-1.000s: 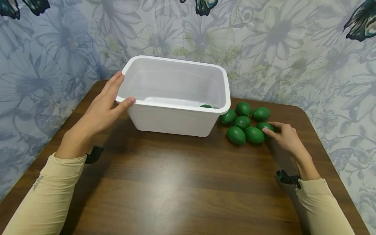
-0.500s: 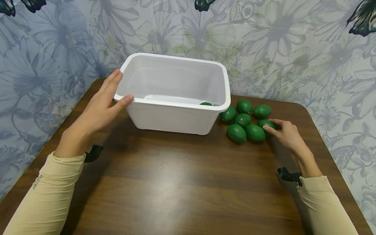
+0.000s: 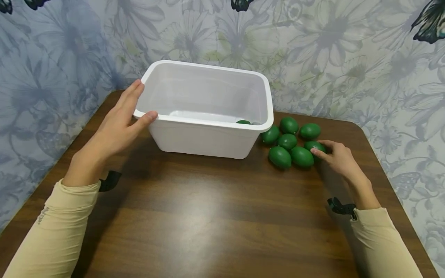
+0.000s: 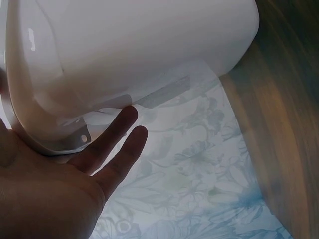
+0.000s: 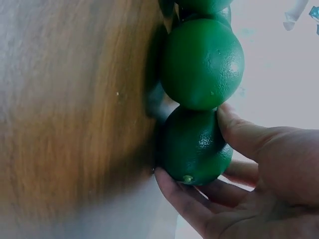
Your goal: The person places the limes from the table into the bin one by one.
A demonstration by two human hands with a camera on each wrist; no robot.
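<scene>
A white tub (image 3: 199, 137) stands at the back of the table, one green fruit (image 3: 243, 122) visible inside near its right end. My left hand (image 3: 111, 129) rests on the tub's left end, thumb over the front rim; in the left wrist view the hand (image 4: 65, 184) has its fingers extended along the white wall (image 4: 149, 40). To the right of the tub lie several green fruits (image 3: 279, 157) close together. The rightmost one (image 3: 314, 147) is held between thumb and fingers of my right hand (image 3: 342, 162). From the right wrist, that fruit (image 5: 194, 147) touches another (image 5: 202, 64).
The brown wooden table (image 3: 208, 216) reaches back to a wall with floral paper (image 3: 347, 69). Its rounded back right corner lies beyond the fruits. Dark bands sit at both wrists.
The head view has shifted slightly, so the tub and table edge appear a little higher. Both hands keep their places, the left at the tub and the right at the same fruit.
</scene>
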